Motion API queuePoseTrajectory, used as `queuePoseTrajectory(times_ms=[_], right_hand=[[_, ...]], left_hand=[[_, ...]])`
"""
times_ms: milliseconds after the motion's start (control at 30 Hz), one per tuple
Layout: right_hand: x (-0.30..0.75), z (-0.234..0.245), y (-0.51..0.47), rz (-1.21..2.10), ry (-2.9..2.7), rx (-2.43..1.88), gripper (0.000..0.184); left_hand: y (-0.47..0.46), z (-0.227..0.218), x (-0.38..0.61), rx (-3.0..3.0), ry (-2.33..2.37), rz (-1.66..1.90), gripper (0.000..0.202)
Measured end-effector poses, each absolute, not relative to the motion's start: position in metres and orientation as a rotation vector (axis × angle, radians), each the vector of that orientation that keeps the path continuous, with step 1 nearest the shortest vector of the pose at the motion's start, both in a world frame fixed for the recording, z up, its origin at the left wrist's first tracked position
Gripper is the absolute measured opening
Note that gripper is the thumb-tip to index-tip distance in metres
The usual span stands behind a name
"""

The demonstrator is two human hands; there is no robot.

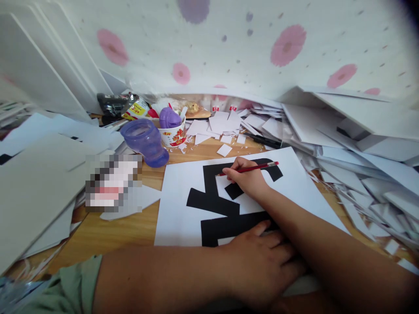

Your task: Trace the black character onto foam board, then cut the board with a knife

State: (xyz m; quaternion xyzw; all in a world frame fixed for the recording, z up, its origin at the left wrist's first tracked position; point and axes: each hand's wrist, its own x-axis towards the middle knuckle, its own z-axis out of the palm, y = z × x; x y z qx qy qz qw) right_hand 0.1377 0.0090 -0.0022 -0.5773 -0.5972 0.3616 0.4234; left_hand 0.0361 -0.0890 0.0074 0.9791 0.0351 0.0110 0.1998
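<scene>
Nearest, the left hand (268,261) is lying palm down with fingers spread, gripping nothing and seemingly steadying the sheet (178,183). The sheet is resting on the table (131,231) in front of the person, bearing the black shape (212,201), which the left hand is partly covering.

Just beyond, the right hand (247,176) is pinching the pencil (258,167) near its point, the eraser end slanting off to the right. The tip is meeting an inner edge of the upper black strokes, so the step in hand looks like marking or tracing along that outline. The next move is probably calling for a light, steady stroke along the edge, with the sheet being held still.

Farther off, the cup (140,135) and tub (173,134) are standing beside each other, and offcuts (225,122) are lying near the curtain (229,56).
</scene>
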Motion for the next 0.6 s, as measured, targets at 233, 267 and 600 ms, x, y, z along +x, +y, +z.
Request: queuePoseTrajectory(times_ms=[233, 267, 600], right_hand=[[0.1366, -0.0007, 0.0098, 0.916, -1.417, -1.490, 0.026], [0.1371, -0.0011, 0.0098, 0.915, -1.409, -1.493, 0.026], [0.1447, -0.0030, 0.0087, 0.912, -1.338, -1.487, 0.025]], left_hand=[[-0.0894, 0.0059, 0.0349, 2.775, 0.115, 0.090, 0.057], [-0.0897, 0.0055, 0.0348, 2.780, 0.117, 0.103, 0.055], [-0.0888, 0.0073, 0.0344, 2.777, 0.115, 0.093, 0.051]])
